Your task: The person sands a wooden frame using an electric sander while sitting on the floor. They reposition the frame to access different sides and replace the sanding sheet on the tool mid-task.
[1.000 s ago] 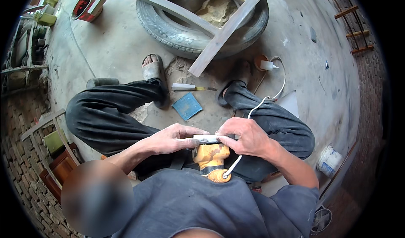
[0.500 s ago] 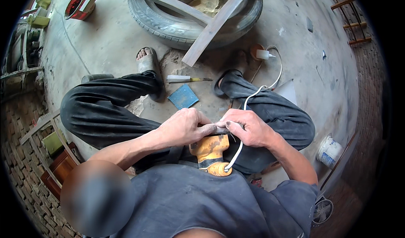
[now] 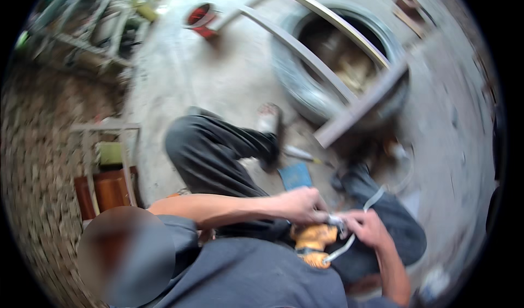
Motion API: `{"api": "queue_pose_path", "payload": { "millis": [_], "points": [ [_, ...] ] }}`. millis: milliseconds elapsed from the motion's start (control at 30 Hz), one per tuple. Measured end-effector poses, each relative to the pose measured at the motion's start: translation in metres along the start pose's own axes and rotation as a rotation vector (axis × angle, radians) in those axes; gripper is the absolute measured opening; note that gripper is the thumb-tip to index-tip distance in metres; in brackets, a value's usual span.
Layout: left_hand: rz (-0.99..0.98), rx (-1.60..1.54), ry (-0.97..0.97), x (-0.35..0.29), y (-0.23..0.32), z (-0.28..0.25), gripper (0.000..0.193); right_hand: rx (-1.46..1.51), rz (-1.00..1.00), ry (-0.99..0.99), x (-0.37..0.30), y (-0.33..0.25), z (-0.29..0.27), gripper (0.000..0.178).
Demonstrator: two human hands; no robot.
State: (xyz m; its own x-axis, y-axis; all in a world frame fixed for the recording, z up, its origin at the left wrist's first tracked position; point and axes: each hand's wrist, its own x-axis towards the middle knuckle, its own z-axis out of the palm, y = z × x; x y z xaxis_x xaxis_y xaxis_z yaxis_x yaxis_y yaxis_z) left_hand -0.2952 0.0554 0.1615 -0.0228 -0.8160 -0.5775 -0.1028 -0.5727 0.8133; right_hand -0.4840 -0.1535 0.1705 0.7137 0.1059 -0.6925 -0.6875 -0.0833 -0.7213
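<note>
A yellow handheld power tool (image 3: 315, 236), which looks like a sander, rests in my lap with its base turned away from me. Its white cord (image 3: 345, 247) leaves the rear end and runs past my right hand. At the base, my left hand (image 3: 307, 205) is closed, fingers pinched together. Close beside it, my right hand (image 3: 369, 227) is closed too. A small whitish piece (image 3: 335, 220) shows between the fingertips; motion blur hides what it is. On the floor beyond lie a blue square sheet (image 3: 295, 175) and a white-handled tool with a thin blade (image 3: 300, 153).
Ahead to the right, a tyre (image 3: 284, 76) lies flat with a wooden frame (image 3: 363, 103) across it. A red bucket (image 3: 202, 20) stands beyond the frame's left end. Frames and a brown wooden panel (image 3: 112, 190) lean near the brick wall (image 3: 43, 160) at left.
My view has swung left, so everything sits further right in the picture and looks blurred. Both hands stay at the tool's base, with a whitish piece now more visible between them.
</note>
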Motion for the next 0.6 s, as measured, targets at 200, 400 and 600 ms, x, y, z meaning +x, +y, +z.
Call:
{"api": "queue_pose_path", "payload": {
  "millis": [200, 400, 600],
  "points": [
    [0.095, -0.022, -0.005, -0.016, -0.001, -0.012, 0.034, 0.153, -0.009, 0.04, -0.001, -0.004, 0.021, 0.034],
    [-0.049, -0.126, -0.027, -0.011, 0.002, -0.006, 0.034, 0.016, 0.007, -0.113, -0.011, 0.041, 0.004, 0.05],
    [0.032, -0.028, 0.006, -0.002, -0.002, -0.018, 0.036, 0.396, 0.175, -0.189, -0.002, 0.008, -0.001, 0.06]
  ]
}}
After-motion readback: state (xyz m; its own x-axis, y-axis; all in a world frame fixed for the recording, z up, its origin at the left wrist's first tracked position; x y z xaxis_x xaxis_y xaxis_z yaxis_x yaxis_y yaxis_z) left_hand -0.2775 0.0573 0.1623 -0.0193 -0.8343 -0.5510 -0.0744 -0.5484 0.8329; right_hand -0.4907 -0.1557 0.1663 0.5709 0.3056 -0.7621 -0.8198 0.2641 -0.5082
